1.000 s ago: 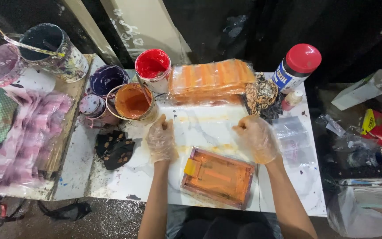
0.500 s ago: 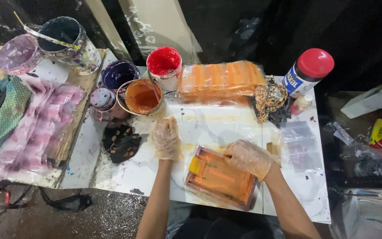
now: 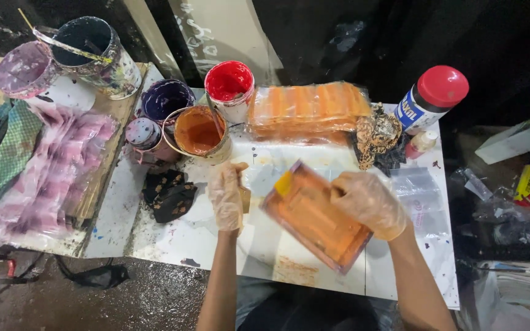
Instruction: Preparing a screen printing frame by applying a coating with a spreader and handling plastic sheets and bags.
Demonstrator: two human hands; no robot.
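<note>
Both of my hands wear thin clear gloves. My right hand [image 3: 369,202] grips the upper right edge of a flat rectangular frame [image 3: 311,220] smeared with orange paint; a yellow patch marks the frame's top corner. The frame is tilted and raised over the white table [image 3: 265,257]. My left hand [image 3: 226,196] rests flat on the table just left of the frame, fingers pointing away from me. A small tan piece [image 3: 244,199] lies against its thumb side. An open pot of orange paint [image 3: 197,130] stands just beyond my left hand.
Red [image 3: 229,83] and purple [image 3: 167,99] paint pots and a dark bucket [image 3: 90,46] stand at the back left. A wrapped orange stack [image 3: 308,107], a patterned rag [image 3: 376,136] and a red-capped bottle [image 3: 433,98] sit behind. Pink plastic sheets [image 3: 56,178] and a black rag [image 3: 168,195] lie left.
My right hand came down from the bare table to the orange frame, took hold of it and swung it up and tilted toward the table's middle. My left hand stayed almost in place.
</note>
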